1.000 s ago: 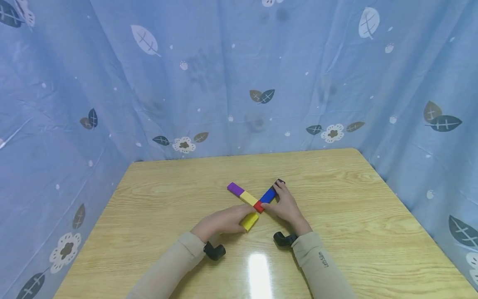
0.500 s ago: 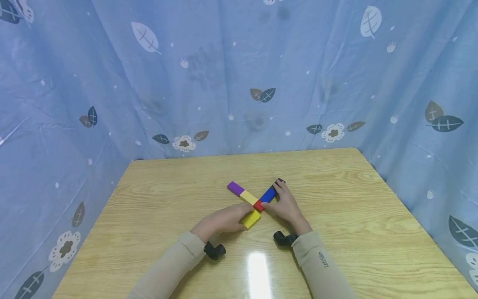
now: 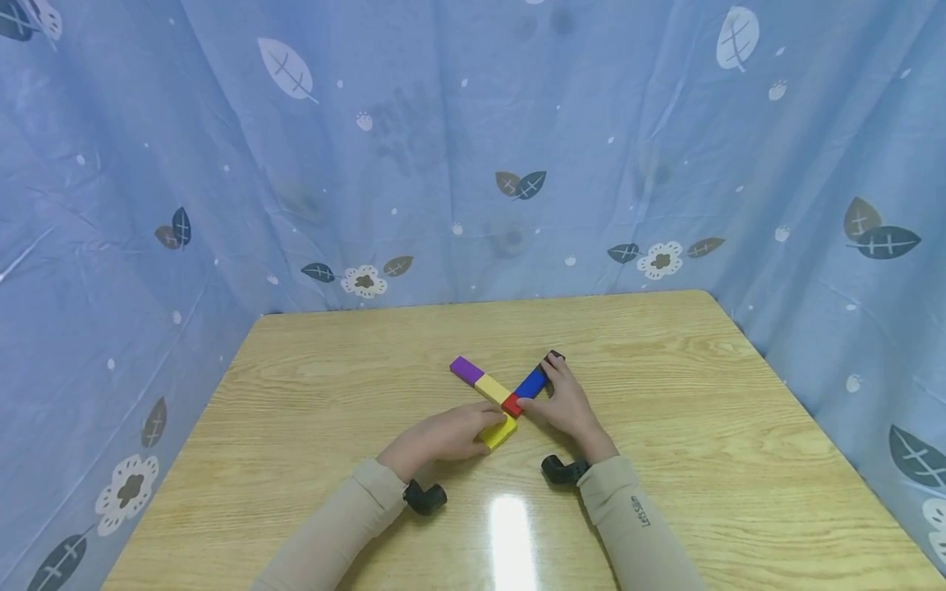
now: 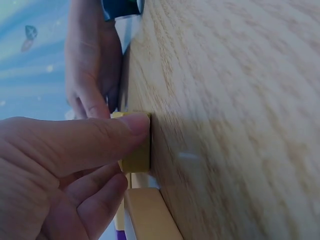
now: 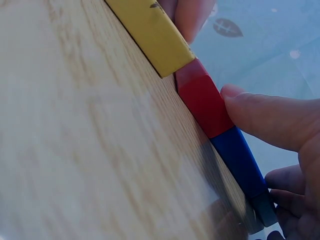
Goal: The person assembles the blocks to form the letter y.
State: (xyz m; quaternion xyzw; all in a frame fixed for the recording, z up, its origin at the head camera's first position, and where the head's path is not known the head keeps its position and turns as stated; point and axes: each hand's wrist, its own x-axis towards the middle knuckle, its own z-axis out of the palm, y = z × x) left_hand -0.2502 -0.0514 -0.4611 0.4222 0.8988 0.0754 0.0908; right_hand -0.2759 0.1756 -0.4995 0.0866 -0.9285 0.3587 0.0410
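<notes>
My left hand (image 3: 451,432) pinches a yellow block (image 3: 498,435) between thumb and fingers, its upper end right at the red block (image 3: 512,405). A row of red, blue (image 3: 530,383) and dark (image 5: 264,209) blocks slants up to the right. My right hand (image 3: 567,408) holds this row, thumb on the red block and fingers over the dark one. Another arm of the shape runs up left from the red block: a pale yellow block (image 3: 492,389), then a purple block (image 3: 467,371). The left wrist view also shows a tan block (image 4: 152,215) below the left fingers, hidden from the head view.
The blocks lie on a wood-grain table (image 3: 332,361). A blue patterned curtain (image 3: 443,164) hangs behind and along both sides. Each wrist carries a small black camera mount (image 3: 424,497) near the table surface.
My left hand has slid the yellow block slightly up and right, closer to the red block. The right hand and the other visible blocks have stayed in place.
</notes>
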